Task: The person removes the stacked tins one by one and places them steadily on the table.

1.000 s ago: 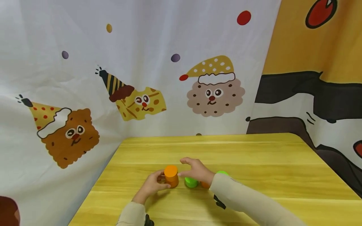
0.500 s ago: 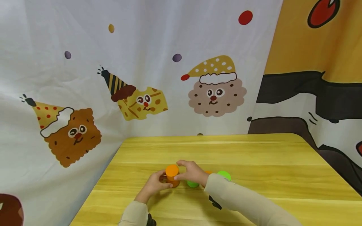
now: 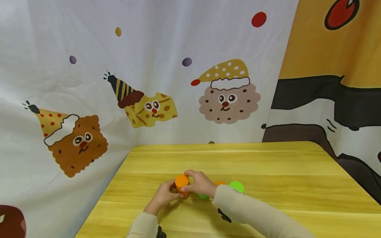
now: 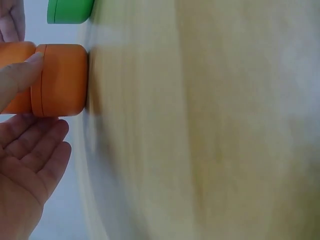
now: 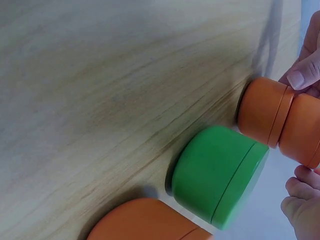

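Two round orange lidded jars stand one on the other on the wooden table. My right hand [image 3: 200,184] holds the upper orange jar [image 3: 182,180], thumb on the near side and a finger behind it. From the left, my left hand [image 3: 163,195] steadies the lower orange jar [image 5: 262,107]. Its thumb lies near the seam between the two jars, with the fingers on the far side, seen in the left wrist view. A green jar [image 5: 215,172] stands just right of the stack, partly hidden by my right hand in the head view.
Another orange jar [image 3: 219,182] and a second green jar [image 3: 236,187] stand to the right, partly behind my right forearm. The wooden table [image 3: 268,165] reaches back to a printed cloth [image 3: 157,43] with cartoon biscuits.
My right hand has moved left from a gap beside the stack and closed round the upper orange jar. The left hand has kept its place on the stack.
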A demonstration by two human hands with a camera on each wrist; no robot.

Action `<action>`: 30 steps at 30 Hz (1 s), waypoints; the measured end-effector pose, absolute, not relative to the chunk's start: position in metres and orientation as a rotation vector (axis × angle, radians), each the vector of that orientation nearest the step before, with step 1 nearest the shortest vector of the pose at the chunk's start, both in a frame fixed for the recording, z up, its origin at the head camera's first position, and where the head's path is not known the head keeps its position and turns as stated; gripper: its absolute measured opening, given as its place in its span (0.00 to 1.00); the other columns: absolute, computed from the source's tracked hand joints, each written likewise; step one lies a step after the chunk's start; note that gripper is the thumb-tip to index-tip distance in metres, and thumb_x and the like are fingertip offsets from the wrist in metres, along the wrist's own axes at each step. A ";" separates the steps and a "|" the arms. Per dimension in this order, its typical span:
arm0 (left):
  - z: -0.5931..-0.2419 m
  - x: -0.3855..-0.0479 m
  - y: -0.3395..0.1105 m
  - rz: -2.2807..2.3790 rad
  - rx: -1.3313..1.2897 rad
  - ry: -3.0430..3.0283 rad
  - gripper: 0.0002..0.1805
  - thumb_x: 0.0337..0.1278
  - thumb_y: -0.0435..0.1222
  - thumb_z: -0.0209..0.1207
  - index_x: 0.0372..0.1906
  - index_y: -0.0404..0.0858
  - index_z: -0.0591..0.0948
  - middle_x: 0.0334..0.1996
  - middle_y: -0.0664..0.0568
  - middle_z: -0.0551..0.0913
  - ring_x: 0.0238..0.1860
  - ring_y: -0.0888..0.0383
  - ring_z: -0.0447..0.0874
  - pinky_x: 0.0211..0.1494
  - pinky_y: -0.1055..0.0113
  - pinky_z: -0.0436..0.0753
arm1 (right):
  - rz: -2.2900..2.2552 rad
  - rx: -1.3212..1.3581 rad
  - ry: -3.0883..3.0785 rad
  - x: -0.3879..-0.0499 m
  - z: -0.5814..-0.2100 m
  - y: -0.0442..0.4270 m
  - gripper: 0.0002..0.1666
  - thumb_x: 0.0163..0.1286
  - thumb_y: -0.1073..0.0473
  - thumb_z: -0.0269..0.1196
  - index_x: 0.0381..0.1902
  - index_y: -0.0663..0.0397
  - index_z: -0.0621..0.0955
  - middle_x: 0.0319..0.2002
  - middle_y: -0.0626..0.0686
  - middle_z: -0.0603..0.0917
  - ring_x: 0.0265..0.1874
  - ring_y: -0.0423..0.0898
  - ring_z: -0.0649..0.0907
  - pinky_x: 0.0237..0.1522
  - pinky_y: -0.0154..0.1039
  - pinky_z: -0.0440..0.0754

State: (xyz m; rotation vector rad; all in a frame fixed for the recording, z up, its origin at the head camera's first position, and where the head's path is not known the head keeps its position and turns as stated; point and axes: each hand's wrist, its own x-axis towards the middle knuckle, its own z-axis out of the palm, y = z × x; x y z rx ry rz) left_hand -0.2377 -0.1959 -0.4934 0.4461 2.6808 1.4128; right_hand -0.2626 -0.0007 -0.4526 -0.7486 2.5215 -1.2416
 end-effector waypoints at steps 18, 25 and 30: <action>-0.490 -0.236 -0.188 1.399 0.391 2.697 0.26 0.45 0.38 0.69 0.51 0.32 0.77 0.48 0.41 0.80 0.48 0.45 0.80 0.50 0.53 0.80 | -1.234 -0.748 2.551 -0.259 -0.451 -0.002 0.34 0.57 0.54 0.68 0.59 0.60 0.72 0.56 0.58 0.76 0.52 0.52 0.77 0.49 0.45 0.79; -0.489 -0.236 -0.188 1.379 0.370 2.696 0.26 0.45 0.39 0.69 0.51 0.34 0.77 0.48 0.42 0.80 0.49 0.45 0.79 0.51 0.52 0.79 | -1.244 -0.756 2.554 -0.259 -0.453 -0.002 0.34 0.57 0.54 0.68 0.59 0.60 0.72 0.55 0.58 0.77 0.51 0.52 0.77 0.47 0.44 0.80; -0.489 -0.236 -0.188 1.368 0.370 2.699 0.25 0.46 0.38 0.68 0.51 0.34 0.77 0.48 0.42 0.80 0.49 0.45 0.79 0.51 0.52 0.79 | -1.277 -0.753 2.544 -0.260 -0.455 -0.002 0.32 0.56 0.55 0.69 0.57 0.59 0.73 0.54 0.58 0.77 0.51 0.52 0.77 0.48 0.45 0.79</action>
